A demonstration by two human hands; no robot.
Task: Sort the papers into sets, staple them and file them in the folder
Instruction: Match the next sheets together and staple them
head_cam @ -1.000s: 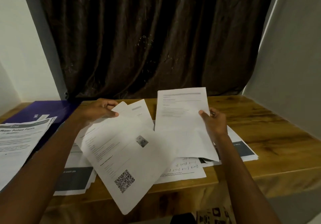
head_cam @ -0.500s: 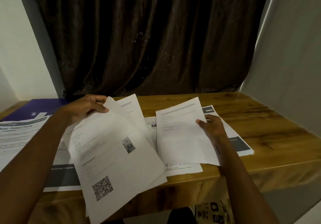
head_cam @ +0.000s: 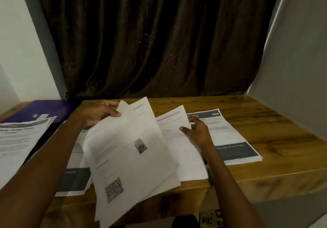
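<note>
White printed sheets [head_cam: 131,150] overhang the wooden bench's [head_cam: 265,130] near edge, pinched in our left hand [head_cam: 95,114]; right hand [head_cam: 198,132] pinches one sheet [head_cam: 174,121]. Loose grip risks spilling them.

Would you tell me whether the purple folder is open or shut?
Cannot tell: the folder lies flat, its near part hidden under papers.

R hand [head_cam: 198,132] has brought its single sheet [head_cam: 178,139] down from upright at frame centre to lying low over the surface [head_cam: 265,139], now flatter & partly tucked under the L-hand bundle [head_cam: 131,157]. That uncovers the printed page w/ dark banner [head_cam: 235,139] at centre right. L hand [head_cam: 97,114] has slid its fanned bundle rightward & lower, bottom corner now past the surface's front edge. R grip now sits at the sheet's upper right edge.
</note>
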